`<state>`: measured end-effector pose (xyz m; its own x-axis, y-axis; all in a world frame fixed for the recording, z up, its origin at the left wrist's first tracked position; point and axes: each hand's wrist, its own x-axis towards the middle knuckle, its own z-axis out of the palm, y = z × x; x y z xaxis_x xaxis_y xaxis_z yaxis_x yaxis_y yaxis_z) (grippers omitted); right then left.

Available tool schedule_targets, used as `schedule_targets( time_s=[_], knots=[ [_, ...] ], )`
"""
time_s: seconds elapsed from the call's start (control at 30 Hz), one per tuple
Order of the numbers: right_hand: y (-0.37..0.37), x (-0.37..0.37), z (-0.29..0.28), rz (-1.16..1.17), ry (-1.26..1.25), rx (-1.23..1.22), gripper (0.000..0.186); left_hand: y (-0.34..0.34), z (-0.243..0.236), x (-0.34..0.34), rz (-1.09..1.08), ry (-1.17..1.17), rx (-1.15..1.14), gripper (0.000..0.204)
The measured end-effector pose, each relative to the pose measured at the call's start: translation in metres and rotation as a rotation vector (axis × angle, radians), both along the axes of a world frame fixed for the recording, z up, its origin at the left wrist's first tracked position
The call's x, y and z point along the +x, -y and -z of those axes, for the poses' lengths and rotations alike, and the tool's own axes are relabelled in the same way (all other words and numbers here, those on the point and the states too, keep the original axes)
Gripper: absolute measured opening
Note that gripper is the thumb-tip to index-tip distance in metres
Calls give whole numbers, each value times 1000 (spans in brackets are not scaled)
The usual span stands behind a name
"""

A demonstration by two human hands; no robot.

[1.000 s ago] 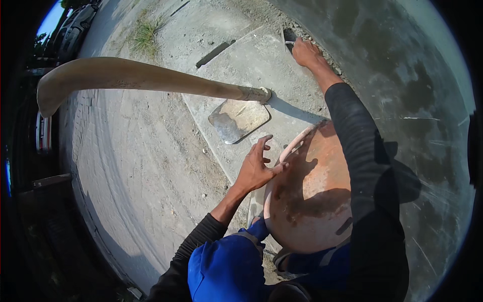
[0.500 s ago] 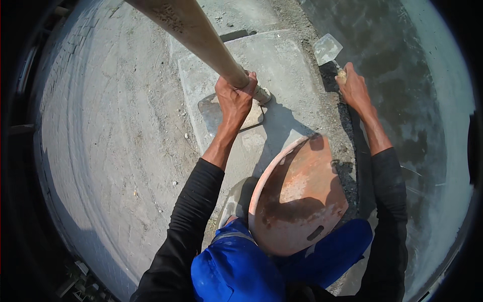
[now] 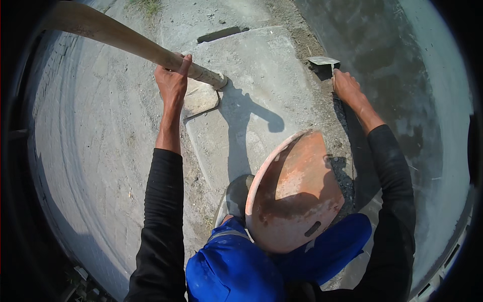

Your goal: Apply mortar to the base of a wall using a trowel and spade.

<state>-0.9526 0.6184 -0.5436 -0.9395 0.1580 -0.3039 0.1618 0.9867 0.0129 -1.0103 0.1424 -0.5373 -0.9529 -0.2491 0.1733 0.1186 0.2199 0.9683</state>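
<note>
Wooden-handled hoe [image 3: 131, 41] in our left hand's [image 3: 172, 83] grasp, near the slab's [image 3: 266, 60] left edge; our right hand [image 3: 348, 90] grips the trowel [image 3: 322, 60] off its right edge. We should keep our wrist steady.

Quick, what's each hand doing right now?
Left hand: closed around the wooden handle.
Right hand: closed, holding the trowel.

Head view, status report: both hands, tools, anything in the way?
Left hand closed round wooden handle. Right hand gripping small trowel. Reddish curved pan lower in view, apart from both hands, seemingly not in the way.
</note>
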Motion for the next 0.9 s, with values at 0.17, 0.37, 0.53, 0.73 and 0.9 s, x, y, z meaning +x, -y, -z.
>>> schedule_targets(
  time_s=[0.17, 0.37, 0.53, 0.73, 0.9],
  knots=[
    [-44, 65, -39, 1, 221, 42, 31, 28, -12, 8, -29, -42, -56, 24],
    [-10, 24, -66, 11, 74, -153, 32, 134, -27, 36, -219, -36, -51, 23],
    [-5, -12, -11, -9, -142, 0, 32, 203, 20, 59, -485, -3, 170, 22],
    [-33, 148, -41, 78, 136, 25, 36, 209, 37, 86, -539, 28, 236, 24],
    [2, 144, -89, 80, 244, -11, 31, 205, 50, 115, -705, 407, 52, 79]
  ],
)
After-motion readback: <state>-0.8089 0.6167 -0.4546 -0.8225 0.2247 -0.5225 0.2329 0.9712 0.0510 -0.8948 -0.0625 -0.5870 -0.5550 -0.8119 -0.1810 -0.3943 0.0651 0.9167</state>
